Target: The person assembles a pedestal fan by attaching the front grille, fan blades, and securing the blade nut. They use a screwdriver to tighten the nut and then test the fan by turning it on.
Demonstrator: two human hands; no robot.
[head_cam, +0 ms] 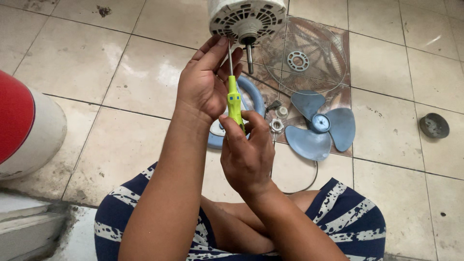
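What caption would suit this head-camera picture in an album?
Right hand drives a yellow-green screwdriver into a white fan motor steadied by the left hand, blue fan blade lying on tiles.

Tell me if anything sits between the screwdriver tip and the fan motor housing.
Nothing visible does. The screwdriver, held in the right hand and steadied by the left hand, runs straight up to the motor housing beside its shaft.

— How many fan parts lie about?
— One white motor housing (247, 18), one wire guard (309, 55), one blue blade set (319, 126), one blue ring (252, 96), one white nut (276, 125).
— Tools?
— One yellow-green screwdriver (235, 104). Also one dark round cap (434, 125).
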